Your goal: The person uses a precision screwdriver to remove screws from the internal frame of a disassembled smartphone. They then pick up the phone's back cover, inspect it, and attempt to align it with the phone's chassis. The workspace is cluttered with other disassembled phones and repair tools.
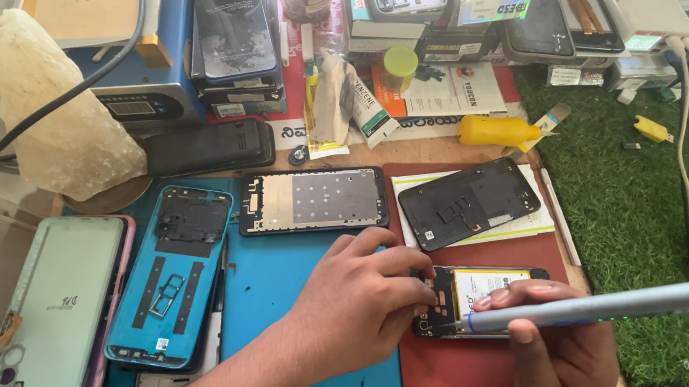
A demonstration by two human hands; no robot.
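My left hand (360,292) rests on the left end of an opened phone (478,297) with its battery showing, pinning it to a dark red mat (471,370). In my right hand (560,357) I grip a grey pen-shaped electric screwdriver (603,307), its tip touching the phone's board near my left fingertips. Above lie a black phone frame (314,199) with a metal plate and a black back cover (468,201) on white paper.
A blue mat (270,270) holds a teal phone frame (172,274) and a pale green phone (56,300). A blue machine (131,89), a rock-like lump (58,107), boxes and a yellow bottle (494,130) crowd the back. Green turf (637,213) with white cables lies right.
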